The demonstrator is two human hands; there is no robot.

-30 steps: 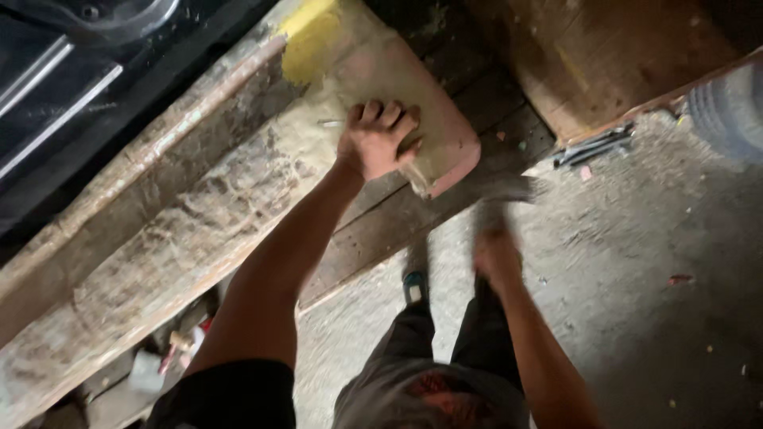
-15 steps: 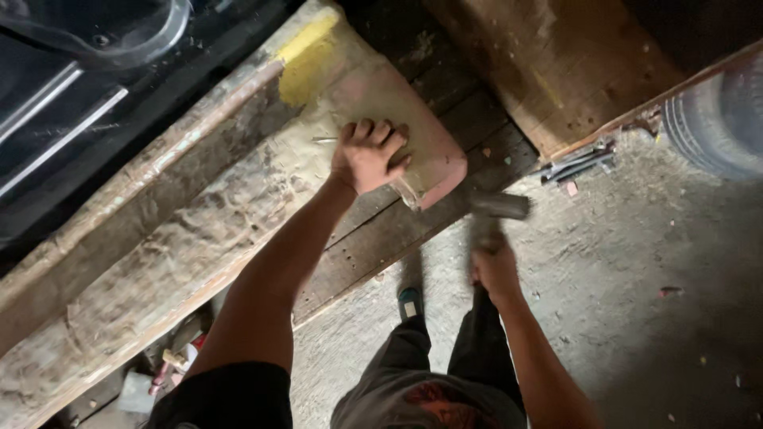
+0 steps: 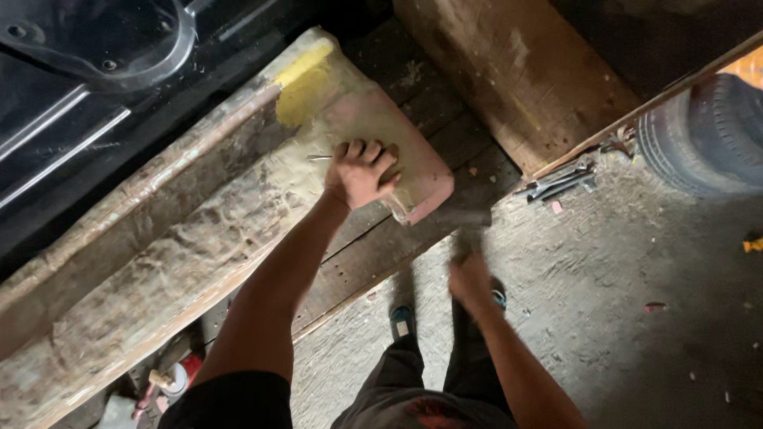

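- Over a worn wooden beam (image 3: 159, 262) beside a concrete floor (image 3: 636, 334), seen from a head camera looking straight down.
- Left hand (image 3: 362, 173) clenched around a thin metal nail or punch (image 3: 319, 157), knuckles pressed on the beam's pinkish end (image 3: 413, 171).
- Only the nail's tip showing, poking out leftward from the fist; rest hidden inside the fingers (image 3: 373, 155).
- Long axis of the nail close to level in the view, pointing toward the yellow-painted patch (image 3: 306, 83).
- Beam running diagonally, lower left to upper middle, its far end rounded.
- Right hand (image 3: 470, 280) blurred by motion above the floor, wrapped around a dark handle, probably a hammer (image 3: 463, 226); head smeared and hard to make out.
- Small red-and-white pot (image 3: 176, 380) under the beam at lower left, contents unreadable.
- Loose dark metal tools (image 3: 556, 181) lying by a second timber (image 3: 517, 71).
- Tyre (image 3: 703, 135) cut off at the right edge; dark metal frame (image 3: 103, 40) cropped at top left.
- Shoes partly hidden beneath the arms.
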